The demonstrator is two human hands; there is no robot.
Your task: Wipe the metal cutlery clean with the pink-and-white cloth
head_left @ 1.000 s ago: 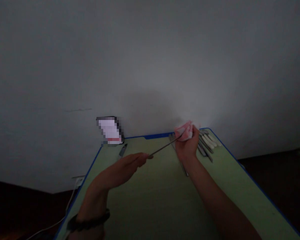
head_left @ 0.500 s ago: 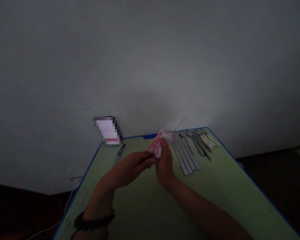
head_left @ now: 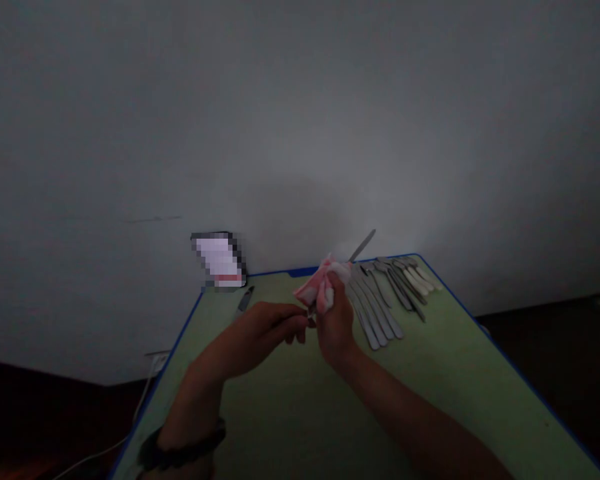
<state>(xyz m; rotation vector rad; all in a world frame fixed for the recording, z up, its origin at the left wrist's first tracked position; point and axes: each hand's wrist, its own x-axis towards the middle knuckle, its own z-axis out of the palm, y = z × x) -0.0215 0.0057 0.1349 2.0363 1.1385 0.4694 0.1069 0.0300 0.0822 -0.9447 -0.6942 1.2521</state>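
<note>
My left hand pinches the near end of a thin metal knife, whose blade sticks up and away past my right hand. My right hand is closed on a pink and white cloth that wraps the middle of the knife. Both hands meet above the middle of the green table. A dark band sits on my left wrist.
A row of several metal knives and other cutlery lies at the table's far right, some pieces with white handles. A single knife lies at the far left. A blurred card leans on the grey wall. A white cable hangs off the left edge.
My right hand slid the cloth along the knife from its far tip back to near my left hand. The bare blade now pokes out beyond the cloth. The cutlery row became visible.
</note>
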